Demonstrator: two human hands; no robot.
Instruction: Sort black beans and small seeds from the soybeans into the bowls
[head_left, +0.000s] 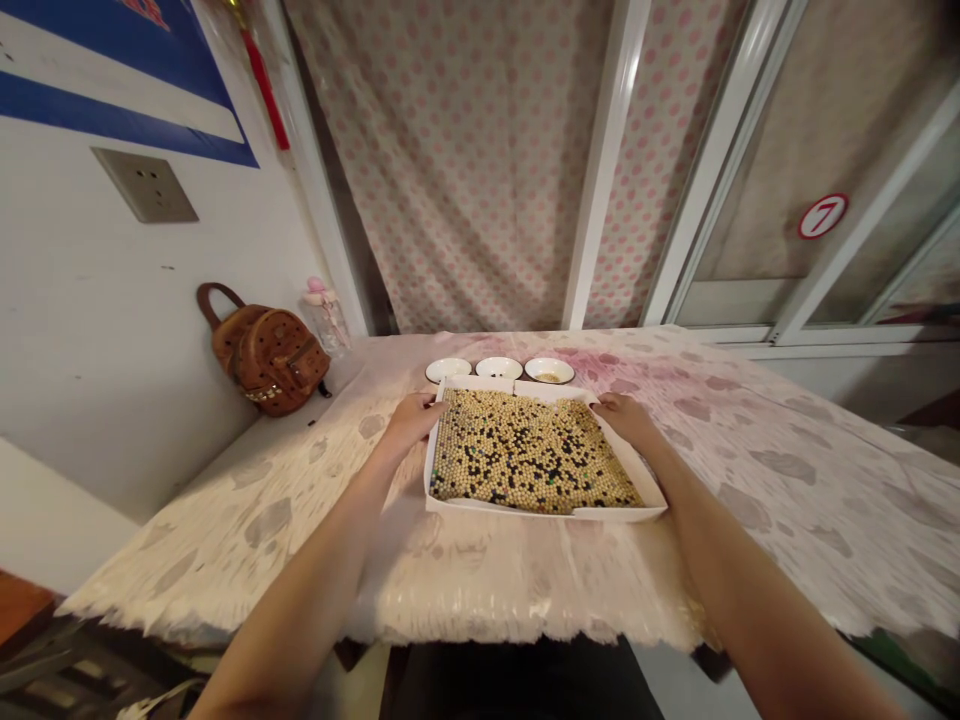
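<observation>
A shallow white cardboard box (pixel 622 514) sits in front of me on the table. Small round beads (pixel 517 450) fill it, mostly tan, with many black ones and a few green ones mixed in. My left hand (pixel 414 418) grips the box's left wall near the far corner. On the opposite side, my right hand (pixel 624 416) is closed on the right wall near its far corner. Just behind the box stand three small white dishes: a left dish (pixel 448 370), a middle dish (pixel 499 368) with a few dark bits, and a right dish (pixel 550 370) holding tan beads.
A patterned cloth (pixel 757 450) covers the table. At the back left, a brown mini backpack (pixel 274 360) leans near the wall beside a clear bottle with a pink top (pixel 326 315). A dotted curtain (pixel 465 160) hangs behind the table.
</observation>
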